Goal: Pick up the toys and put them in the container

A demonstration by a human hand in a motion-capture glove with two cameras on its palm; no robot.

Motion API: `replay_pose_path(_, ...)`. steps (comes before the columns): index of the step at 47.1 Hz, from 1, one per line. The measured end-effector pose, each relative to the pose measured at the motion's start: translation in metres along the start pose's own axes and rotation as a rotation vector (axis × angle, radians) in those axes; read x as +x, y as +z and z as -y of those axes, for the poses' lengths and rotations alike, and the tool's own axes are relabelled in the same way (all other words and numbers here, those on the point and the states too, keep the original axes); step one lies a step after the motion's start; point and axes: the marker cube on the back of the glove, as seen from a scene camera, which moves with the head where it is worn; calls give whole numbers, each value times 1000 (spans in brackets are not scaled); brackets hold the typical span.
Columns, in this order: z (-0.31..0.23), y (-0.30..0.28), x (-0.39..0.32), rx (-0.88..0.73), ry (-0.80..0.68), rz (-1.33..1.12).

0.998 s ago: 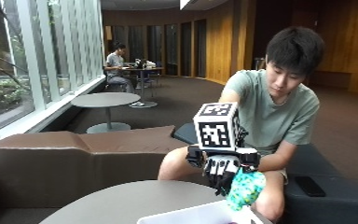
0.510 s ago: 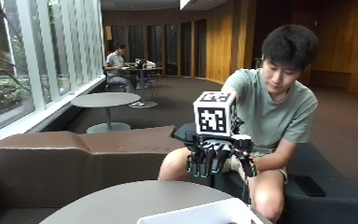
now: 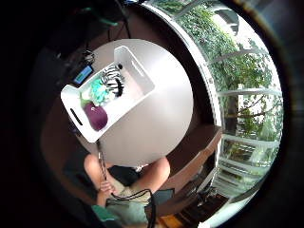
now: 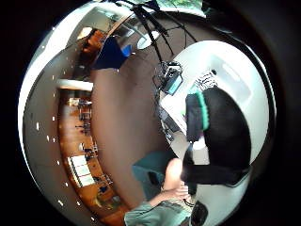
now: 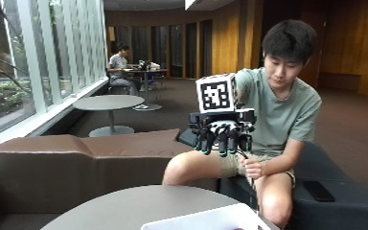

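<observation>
While your gloved right hand (image 5: 221,136) hangs high above the container (image 3: 107,92) with fingers straight and empty, the toys (image 3: 102,97) lie inside it, directly below your palm.

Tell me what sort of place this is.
Probably a lounge or study hall in a public building: brown sofas, round tables, tall windows onto greenery, wood-panelled walls.

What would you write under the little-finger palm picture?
White container on a round table, holding a purple toy, a green toy and a striped toy.
</observation>
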Motion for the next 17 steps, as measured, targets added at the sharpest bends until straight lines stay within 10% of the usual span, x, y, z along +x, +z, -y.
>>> replay_pose_path(17, -27, 1, -1, 58, -88, 79)
